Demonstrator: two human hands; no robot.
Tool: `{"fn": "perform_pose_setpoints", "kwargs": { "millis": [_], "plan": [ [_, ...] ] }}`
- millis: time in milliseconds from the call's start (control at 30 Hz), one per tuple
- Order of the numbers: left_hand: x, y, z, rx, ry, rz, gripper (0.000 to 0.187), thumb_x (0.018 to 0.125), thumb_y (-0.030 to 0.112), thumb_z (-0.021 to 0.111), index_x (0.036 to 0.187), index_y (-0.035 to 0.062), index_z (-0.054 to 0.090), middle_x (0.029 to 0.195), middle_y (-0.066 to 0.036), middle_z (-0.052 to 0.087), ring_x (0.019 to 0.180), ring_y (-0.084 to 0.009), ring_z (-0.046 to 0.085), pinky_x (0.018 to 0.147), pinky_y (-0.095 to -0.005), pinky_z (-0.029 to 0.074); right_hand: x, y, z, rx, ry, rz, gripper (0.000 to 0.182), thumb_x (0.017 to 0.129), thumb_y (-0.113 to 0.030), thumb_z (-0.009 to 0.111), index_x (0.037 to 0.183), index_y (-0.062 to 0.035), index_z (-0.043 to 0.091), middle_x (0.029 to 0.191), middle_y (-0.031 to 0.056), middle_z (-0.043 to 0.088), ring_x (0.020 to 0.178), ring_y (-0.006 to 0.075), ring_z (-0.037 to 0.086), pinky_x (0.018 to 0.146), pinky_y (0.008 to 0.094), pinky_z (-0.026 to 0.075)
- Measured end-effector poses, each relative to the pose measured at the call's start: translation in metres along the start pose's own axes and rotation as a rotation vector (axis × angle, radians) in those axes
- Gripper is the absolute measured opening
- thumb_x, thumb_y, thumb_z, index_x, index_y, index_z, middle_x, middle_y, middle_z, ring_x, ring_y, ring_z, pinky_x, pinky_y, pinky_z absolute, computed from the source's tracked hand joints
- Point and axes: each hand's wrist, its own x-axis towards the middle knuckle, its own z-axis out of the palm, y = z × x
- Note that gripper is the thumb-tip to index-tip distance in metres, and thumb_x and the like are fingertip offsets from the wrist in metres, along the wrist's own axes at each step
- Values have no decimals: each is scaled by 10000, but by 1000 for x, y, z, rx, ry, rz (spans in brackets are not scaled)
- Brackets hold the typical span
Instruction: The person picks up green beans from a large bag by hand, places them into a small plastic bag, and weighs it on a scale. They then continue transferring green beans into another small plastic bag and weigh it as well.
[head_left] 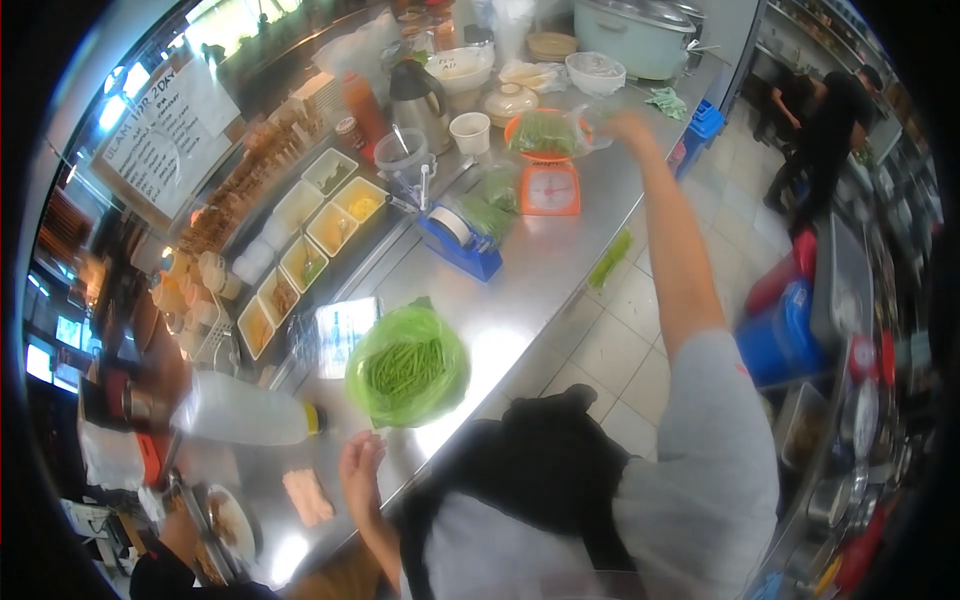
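Note:
My right hand (628,130) reaches to the far end of the counter, its fingers slightly blurred and closed on the loose end of a clear plastic bag (545,132) of green beans. That bag rests on the orange pan of a kitchen scale (550,188). Close to my body, my left hand (362,466) is loosely curled with nothing visible in it, just below a green plastic bag (455,365) full of green beans (405,368). Filled clear bags (487,212) lie beside the scale, next to a blue tape dispenser (460,240).
White containers of toppings (333,228) line the counter's left side. A white-wrapped pack (346,335), a large plastic bottle (245,410) and a pinkish cloth (307,497) lie nearer. Greens (610,258) lie past the counter edge. People (825,130) stand at the far right; another person's hand (180,535) is lower left.

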Motion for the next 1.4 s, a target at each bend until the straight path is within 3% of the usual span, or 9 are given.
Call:
{"fn": "perform_pose_setpoints", "kwargs": {
  "millis": [233,333,400,500,833,900,1200,1333,1400],
  "plan": [
    [-11,6,4,8,59,26,265,880,153,544,1086,-13,529,987,-88,572,897,-175,562,818,-293,446,47,1,65,-293,-100,201,283,764,-234,571,887,13,635,926,178,635,829,301,614,723,392,474],
    [-16,-3,-5,-1,84,16,269,883,161,544,1084,-16,535,991,-87,573,901,-174,560,816,-293,450,82,58,78,-701,-238,-383,273,721,-231,582,832,9,649,873,193,642,795,313,624,717,391,485],
    [-17,-12,-12,-6,90,-9,286,884,170,545,1102,-13,517,999,-92,564,911,-176,561,812,-286,450,61,6,39,-469,-276,150,229,677,-219,593,775,-29,677,880,199,643,795,322,628,703,422,485],
    [-16,-18,-17,0,77,-30,306,886,180,543,1122,-10,499,1010,-98,556,924,-181,562,810,-282,450,47,-3,19,-293,-189,271,214,618,-218,627,701,-27,675,830,202,642,777,317,630,671,415,489],
    [-1,-1,1,83,7,9,290,900,176,517,1122,-11,505,999,-94,566,919,-177,564,805,-288,455,-7,-15,-37,136,-90,317,188,690,-217,626,698,-30,633,568,52,517,518,151,479,473,293,408],
    [2,-4,-1,76,-6,12,289,901,177,517,1122,-9,507,994,-94,569,916,-176,565,803,-286,455,-14,5,-52,514,-54,568,143,822,-205,569,848,-71,615,625,1,492,528,100,448,467,240,389],
    [10,4,8,77,-102,24,301,902,198,518,1129,2,508,1006,-92,577,915,-173,569,809,-277,448,-47,17,-55,1482,-157,348,124,898,-170,520,976,-78,549,725,-6,508,589,72,457,498,196,395],
    [12,9,10,75,-121,35,300,902,194,516,1133,3,508,1022,-96,577,923,-175,568,817,-282,444,-21,53,-30,1352,-301,352,171,848,-244,601,947,-111,560,635,-23,473,521,68,428,453,205,366],
    [11,8,12,70,-112,32,296,901,190,516,1130,2,510,1019,-94,576,924,-174,567,815,-282,444,-9,45,0,292,118,363,317,765,-348,672,905,-78,582,606,-10,514,458,115,436,412,279,365]
  ]
}}
